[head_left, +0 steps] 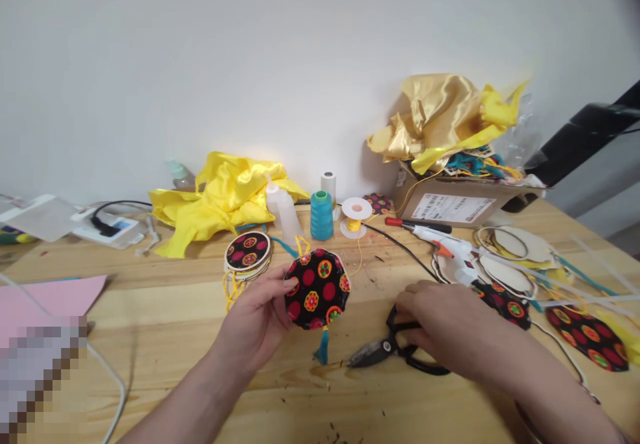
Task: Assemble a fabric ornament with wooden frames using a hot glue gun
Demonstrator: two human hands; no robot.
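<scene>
My left hand (260, 327) grips a round fabric ornament (317, 287) by its left edge, thumb on the front. Its black cloth has red dots and flower patterns. A yellow cord loop (302, 247) rises from its top, and a teal tassel (323, 348) hangs below. To the right, my right hand (435, 321) is curled over the black handles of a pair of scissors (383, 349), whose blades lie on the table pointing left. Its fingertips are partly hidden. Beyond the left hand sits a small stack of round fabric-faced pieces (247, 252) with yellow cords.
Yellow satin (225, 197), a teal thread cone (321, 216), a yellow cord spool (356, 217) and plastic bottles (286, 212) line the wall. A cardboard box (445, 197) heaped with fabric, a white glue gun (445, 244) and wooden hoops (505, 257) are at right. A pale cable (117, 377) crosses the left.
</scene>
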